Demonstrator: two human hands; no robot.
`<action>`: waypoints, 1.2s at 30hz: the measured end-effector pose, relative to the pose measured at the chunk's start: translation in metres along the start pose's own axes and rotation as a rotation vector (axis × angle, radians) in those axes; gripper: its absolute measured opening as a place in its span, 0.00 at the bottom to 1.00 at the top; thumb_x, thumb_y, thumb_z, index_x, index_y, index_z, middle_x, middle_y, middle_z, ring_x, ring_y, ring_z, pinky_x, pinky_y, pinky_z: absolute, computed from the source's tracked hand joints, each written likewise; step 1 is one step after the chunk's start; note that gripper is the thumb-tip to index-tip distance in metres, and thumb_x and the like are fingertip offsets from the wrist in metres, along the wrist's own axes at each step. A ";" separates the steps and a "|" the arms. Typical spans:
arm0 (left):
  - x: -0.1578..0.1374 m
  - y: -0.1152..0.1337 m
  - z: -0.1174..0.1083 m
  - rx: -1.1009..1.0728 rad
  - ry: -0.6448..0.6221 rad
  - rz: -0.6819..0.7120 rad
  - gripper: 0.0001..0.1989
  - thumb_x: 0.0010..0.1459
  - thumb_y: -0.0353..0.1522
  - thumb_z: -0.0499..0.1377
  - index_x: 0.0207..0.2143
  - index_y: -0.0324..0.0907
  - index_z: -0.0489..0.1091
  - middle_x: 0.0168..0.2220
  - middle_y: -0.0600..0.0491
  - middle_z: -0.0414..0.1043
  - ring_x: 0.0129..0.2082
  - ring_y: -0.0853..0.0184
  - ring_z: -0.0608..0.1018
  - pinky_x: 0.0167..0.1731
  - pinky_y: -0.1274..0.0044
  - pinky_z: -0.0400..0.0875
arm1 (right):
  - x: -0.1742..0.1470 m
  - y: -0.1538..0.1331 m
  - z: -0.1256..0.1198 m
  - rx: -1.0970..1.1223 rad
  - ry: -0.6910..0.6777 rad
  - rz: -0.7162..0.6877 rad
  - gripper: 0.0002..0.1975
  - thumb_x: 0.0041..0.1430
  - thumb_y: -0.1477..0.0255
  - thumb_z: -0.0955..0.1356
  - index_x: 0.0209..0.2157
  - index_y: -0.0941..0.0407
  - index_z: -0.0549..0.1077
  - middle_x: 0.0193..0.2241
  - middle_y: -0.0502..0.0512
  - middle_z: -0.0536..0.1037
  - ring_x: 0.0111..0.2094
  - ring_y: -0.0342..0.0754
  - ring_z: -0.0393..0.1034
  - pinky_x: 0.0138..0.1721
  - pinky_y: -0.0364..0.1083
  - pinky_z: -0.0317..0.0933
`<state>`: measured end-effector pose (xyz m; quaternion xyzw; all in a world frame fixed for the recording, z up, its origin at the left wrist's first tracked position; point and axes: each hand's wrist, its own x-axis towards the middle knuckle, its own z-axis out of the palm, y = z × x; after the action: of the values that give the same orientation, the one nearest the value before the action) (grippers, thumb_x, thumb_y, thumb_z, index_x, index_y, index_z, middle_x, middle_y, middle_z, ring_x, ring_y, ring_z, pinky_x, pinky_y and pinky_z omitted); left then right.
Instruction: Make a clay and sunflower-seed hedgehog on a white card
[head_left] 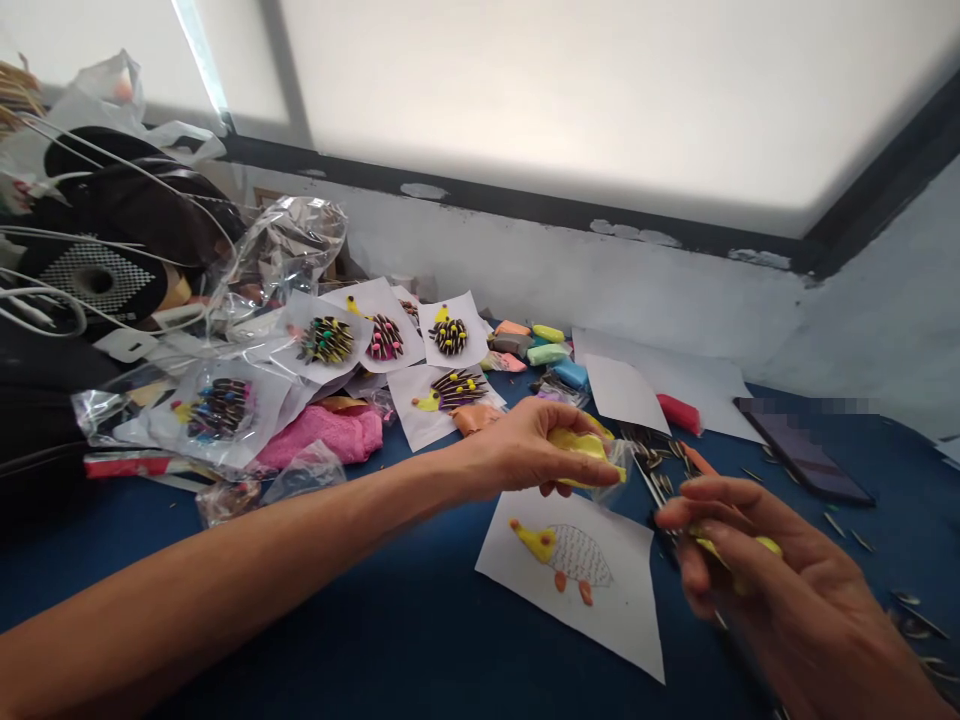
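Just right of the hedgehog sheet [525, 572], my right hand [780, 590] pinches a small bit of yellow clay [771, 547] between thumb and fingers, which hide part of it; the hand is slightly blurred. Over the sheet's far edge, my left hand [532, 440] grips a larger yellow lump [579, 455] with clear wrapping at its right end. Below it, the sheet lies flat on the blue table [375, 610], bearing a hedgehog with a yellow clay head, a brownish nose and eye, two orange-brown feet, and a body drawn in dark pen strokes.

To the right of the sheet, thin dark slivers [834, 525] lie scattered, and a dark phone [806, 450] rests farther back. Beyond the sheet I have blank white paper [626, 392], a red packet [680, 414] beside it, and a small heap of coloured packets [547, 354]. Beyond the sheet to the left sit a pink cloth [330, 435] and several spiny hedgehog pictures [412, 430], their dark spines dotted with bright balls. Farthest left of the sheet, a black spool [67, 270] stands among white cables, and behind everything runs the pale wall [487, 250].
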<state>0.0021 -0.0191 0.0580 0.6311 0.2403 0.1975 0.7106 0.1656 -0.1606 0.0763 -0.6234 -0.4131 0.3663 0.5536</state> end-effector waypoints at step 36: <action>-0.002 0.007 -0.002 -0.027 -0.238 0.021 0.09 0.56 0.32 0.66 0.35 0.35 0.72 0.28 0.53 0.75 0.23 0.73 0.77 0.28 0.78 0.74 | -0.005 0.016 -0.002 -0.277 -0.028 0.064 0.22 0.51 0.52 0.72 0.20 0.53 0.65 0.13 0.43 0.59 0.16 0.38 0.51 0.17 0.40 0.49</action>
<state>-0.0002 -0.0181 0.0645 0.6431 0.1447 0.1318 0.7403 0.1673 -0.1663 0.0610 -0.7016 -0.4471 0.3320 0.4446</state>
